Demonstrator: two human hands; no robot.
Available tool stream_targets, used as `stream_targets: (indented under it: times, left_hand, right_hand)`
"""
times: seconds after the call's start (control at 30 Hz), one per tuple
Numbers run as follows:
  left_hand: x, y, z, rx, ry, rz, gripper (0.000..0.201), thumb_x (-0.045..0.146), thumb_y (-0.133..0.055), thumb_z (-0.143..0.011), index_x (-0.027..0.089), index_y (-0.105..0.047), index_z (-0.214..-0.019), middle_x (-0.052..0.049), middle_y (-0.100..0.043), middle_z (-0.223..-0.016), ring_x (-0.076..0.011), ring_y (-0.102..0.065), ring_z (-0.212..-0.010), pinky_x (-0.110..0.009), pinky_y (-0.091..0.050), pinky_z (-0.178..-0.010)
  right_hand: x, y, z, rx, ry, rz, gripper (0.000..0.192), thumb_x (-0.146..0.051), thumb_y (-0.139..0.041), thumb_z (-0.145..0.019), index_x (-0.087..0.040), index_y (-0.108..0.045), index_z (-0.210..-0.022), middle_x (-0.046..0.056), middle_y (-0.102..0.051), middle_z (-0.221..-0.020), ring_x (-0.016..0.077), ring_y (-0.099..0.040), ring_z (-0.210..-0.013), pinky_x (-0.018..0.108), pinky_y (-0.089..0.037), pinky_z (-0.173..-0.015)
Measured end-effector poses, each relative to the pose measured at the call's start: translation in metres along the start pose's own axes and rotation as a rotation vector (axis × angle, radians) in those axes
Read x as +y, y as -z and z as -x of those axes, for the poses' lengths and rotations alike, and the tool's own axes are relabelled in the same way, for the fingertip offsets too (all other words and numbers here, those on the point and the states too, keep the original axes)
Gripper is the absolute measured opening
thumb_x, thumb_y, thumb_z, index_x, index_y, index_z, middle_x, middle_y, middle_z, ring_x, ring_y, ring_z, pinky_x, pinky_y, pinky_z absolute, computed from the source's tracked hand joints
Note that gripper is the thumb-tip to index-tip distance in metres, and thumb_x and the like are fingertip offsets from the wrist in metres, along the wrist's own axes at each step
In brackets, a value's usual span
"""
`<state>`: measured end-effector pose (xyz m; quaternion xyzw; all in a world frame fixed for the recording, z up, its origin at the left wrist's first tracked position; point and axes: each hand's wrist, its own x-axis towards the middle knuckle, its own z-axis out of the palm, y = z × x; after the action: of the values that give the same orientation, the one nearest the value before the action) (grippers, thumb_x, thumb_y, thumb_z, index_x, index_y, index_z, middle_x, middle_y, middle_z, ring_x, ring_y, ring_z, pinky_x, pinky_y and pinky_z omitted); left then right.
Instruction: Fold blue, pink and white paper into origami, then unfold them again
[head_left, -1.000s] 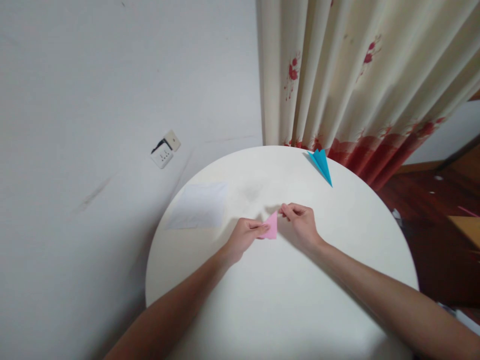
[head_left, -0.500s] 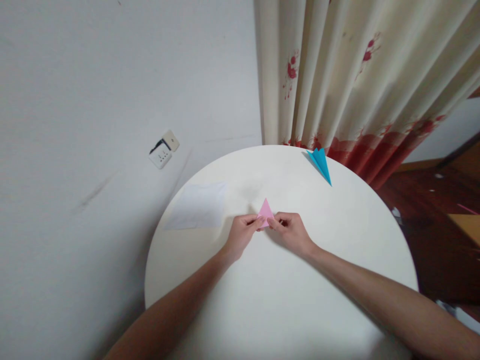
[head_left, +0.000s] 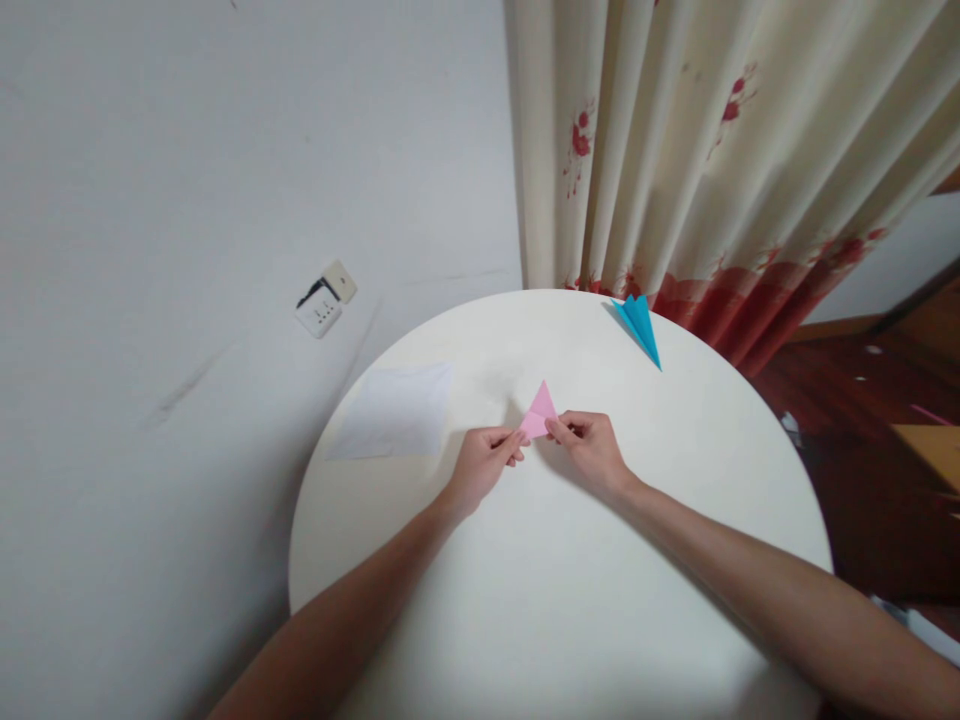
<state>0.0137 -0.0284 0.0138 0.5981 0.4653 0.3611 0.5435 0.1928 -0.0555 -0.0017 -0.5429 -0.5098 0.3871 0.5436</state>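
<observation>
A small pink folded paper (head_left: 540, 412), triangular with its tip pointing away from me, is held between my two hands over the middle of the table. My left hand (head_left: 486, 458) pinches its lower left corner between thumb and fingers. At the lower right side, my right hand (head_left: 592, 442) grips it with the thumb on top. A crease line runs across the paper. The fingers beneath it are partly hidden.
The round white table (head_left: 555, 600) stands against the wall and curtain (head_left: 675, 150). A blue paper plane (head_left: 640, 330) lies near its far edge. White paper (head_left: 394, 410) lies at the left. A wall socket (head_left: 321, 310) is beyond.
The pink paper has tilted and shifted slightly up and to the right, with my right hand moving along. My left hand now holds only its lower left corner, showing more of the paper.
</observation>
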Motion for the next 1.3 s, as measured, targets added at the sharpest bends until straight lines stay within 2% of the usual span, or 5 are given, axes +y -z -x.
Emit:
stream_targets:
  times: [0.33,0.5,0.7,0.87,1.3]
  left_hand:
    - [-0.003,0.008,-0.001,0.002,-0.045,-0.103,0.040,0.053,-0.065,-0.080,0.014,-0.073,-0.074,0.000,-0.058,-0.056,-0.0119,-0.051,-0.053,-0.024,-0.036,-0.054]
    - [-0.002,0.011,-0.002,0.151,-0.073,-0.149,0.045,0.053,-0.057,-0.087,0.017,-0.059,-0.060,0.003,-0.048,-0.052,-0.0112,-0.044,-0.052,-0.024,-0.032,-0.055]
    - [0.003,0.007,0.001,-0.125,-0.077,-0.100,0.044,0.056,-0.063,-0.084,0.014,-0.064,-0.069,0.001,-0.053,-0.063,-0.0117,-0.044,-0.060,-0.023,-0.030,-0.056]
    - [-0.004,0.002,0.005,-0.039,-0.005,-0.073,0.050,0.061,-0.070,-0.075,0.014,-0.060,-0.062,0.004,-0.040,-0.058,-0.0093,-0.033,-0.056,-0.024,-0.021,-0.052]
    - [0.008,0.003,0.006,0.053,-0.048,0.103,0.031,0.044,-0.074,-0.078,0.014,-0.072,-0.069,-0.001,-0.062,-0.067,-0.0131,-0.052,-0.065,-0.025,-0.038,-0.062]
  right_hand:
    - [0.001,0.004,-0.004,0.015,-0.005,0.026,0.041,-0.048,-0.060,-0.083,-0.016,-0.065,-0.058,0.002,-0.058,-0.056,0.0139,-0.047,-0.055,0.027,-0.034,-0.054]
    - [0.003,0.010,-0.007,0.009,-0.049,0.032,0.042,-0.051,-0.060,-0.081,-0.016,-0.064,-0.058,0.001,-0.057,-0.054,0.0130,-0.045,-0.052,0.027,-0.031,-0.051]
    - [0.004,0.004,0.001,-0.289,-0.048,0.046,0.043,-0.050,-0.061,-0.084,-0.015,-0.063,-0.058,-0.002,-0.051,-0.054,0.0103,-0.039,-0.052,0.025,-0.027,-0.050]
    - [0.003,-0.004,0.008,-0.270,-0.050,0.003,0.041,-0.050,-0.064,-0.084,-0.014,-0.066,-0.064,-0.001,-0.055,-0.059,0.0114,-0.043,-0.056,0.025,-0.031,-0.053]
    - [-0.004,0.001,0.011,-0.461,-0.060,0.018,0.044,-0.050,-0.064,-0.085,-0.014,-0.065,-0.059,-0.002,-0.049,-0.052,0.0089,-0.034,-0.049,0.024,-0.023,-0.046]
